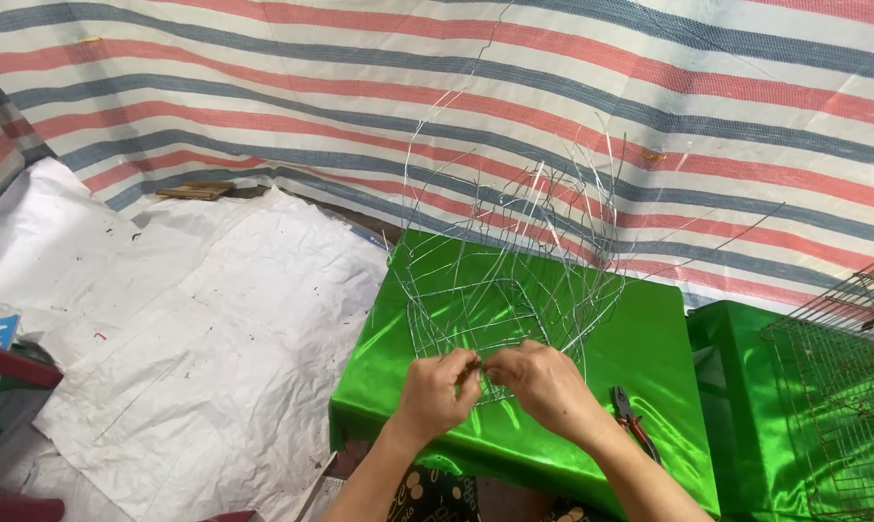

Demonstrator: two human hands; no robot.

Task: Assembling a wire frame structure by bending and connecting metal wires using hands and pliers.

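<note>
A half-woven basket frame of thin silver wire (495, 290) stands on a block covered in shiny green cloth (649, 329); many loose wire ends stick up and fan outward. My left hand (439, 390) and my right hand (543, 382) meet at the frame's near edge, fingertips pinched on the same wire strands. Both hands rest low over the green cloth, thumbs almost touching.
Red-handled pliers (633, 421) lie on the green cloth just right of my right wrist. A finished wire mesh cage (838, 387) sits on a second green block at the right. White sheeting (195, 319) covers the floor at left; a striped tarp (553, 97) hangs behind.
</note>
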